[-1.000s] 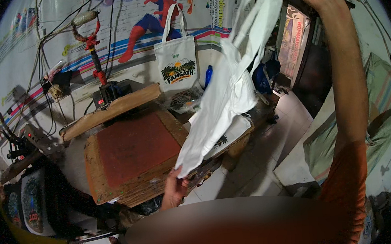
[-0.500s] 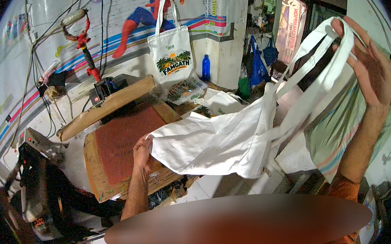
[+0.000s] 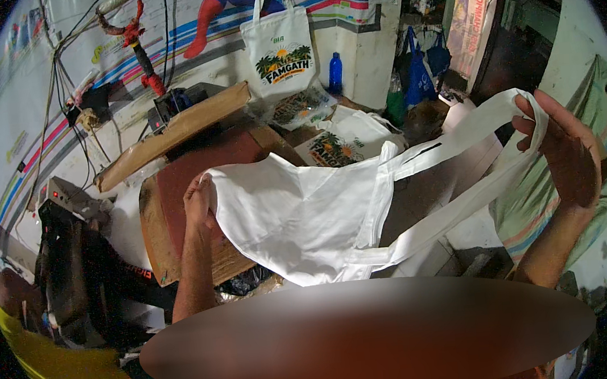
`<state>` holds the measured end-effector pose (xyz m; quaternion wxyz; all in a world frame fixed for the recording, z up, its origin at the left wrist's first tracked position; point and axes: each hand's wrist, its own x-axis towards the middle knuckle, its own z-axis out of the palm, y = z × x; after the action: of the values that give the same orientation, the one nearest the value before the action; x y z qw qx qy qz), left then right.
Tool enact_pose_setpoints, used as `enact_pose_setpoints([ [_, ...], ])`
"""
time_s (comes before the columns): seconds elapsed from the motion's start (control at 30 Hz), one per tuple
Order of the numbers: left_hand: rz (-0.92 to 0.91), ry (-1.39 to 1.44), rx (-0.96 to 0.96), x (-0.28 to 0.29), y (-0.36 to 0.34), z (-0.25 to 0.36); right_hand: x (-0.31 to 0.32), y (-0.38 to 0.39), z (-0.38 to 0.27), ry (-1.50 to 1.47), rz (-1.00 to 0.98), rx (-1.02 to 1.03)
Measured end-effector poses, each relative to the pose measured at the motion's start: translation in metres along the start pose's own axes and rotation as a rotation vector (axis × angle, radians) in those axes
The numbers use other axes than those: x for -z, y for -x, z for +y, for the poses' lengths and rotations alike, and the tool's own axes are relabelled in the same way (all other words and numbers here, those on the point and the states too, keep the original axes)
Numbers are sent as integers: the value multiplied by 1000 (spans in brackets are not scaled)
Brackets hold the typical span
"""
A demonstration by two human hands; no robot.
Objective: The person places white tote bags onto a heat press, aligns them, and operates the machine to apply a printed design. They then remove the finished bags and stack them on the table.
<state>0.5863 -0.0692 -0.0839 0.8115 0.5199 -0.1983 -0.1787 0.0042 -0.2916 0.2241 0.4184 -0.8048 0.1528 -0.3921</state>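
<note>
A plain white tote bag (image 3: 298,208) hangs stretched in the air between my two hands, its body to the left and its handles to the right. My left hand (image 3: 198,196) pinches a bottom corner of the bag. My right hand (image 3: 567,145) is raised at the right, fingers hooked through the looped handles. Behind the bag, partly covered by it, is a wooden press board with a reddish-brown pad (image 3: 186,171).
A wooden beam (image 3: 176,136) slants above the pad. Behind lie printed tote bags (image 3: 335,143); another printed tote (image 3: 279,54) hangs on the wall beside a blue bottle (image 3: 335,73). A control box (image 3: 62,196) stands left, near a person in a yellow shirt (image 3: 65,355).
My right hand has come down and the handles are now spread apart. The bag is pulled flatter and has shifted left, with my left hand slightly higher.
</note>
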Motion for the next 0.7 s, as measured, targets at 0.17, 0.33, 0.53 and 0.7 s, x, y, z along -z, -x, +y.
enact_pose_setpoints([
  [0.17, 8, 0, 67, 0, 14, 19, 7, -12, 7, -28, -135, 7],
  [0.33, 0, -2, 53, 2, 14, 8, 7, -19, 2, 7, -43, 121],
  [0.53, -253, -557, -89, 3, 19, -7, 7, -71, -16, -58, -98, 218],
  [0.7, -190, -191, 328, -57, 102, -44, 10, -137, -45, -207, 272, 87],
])
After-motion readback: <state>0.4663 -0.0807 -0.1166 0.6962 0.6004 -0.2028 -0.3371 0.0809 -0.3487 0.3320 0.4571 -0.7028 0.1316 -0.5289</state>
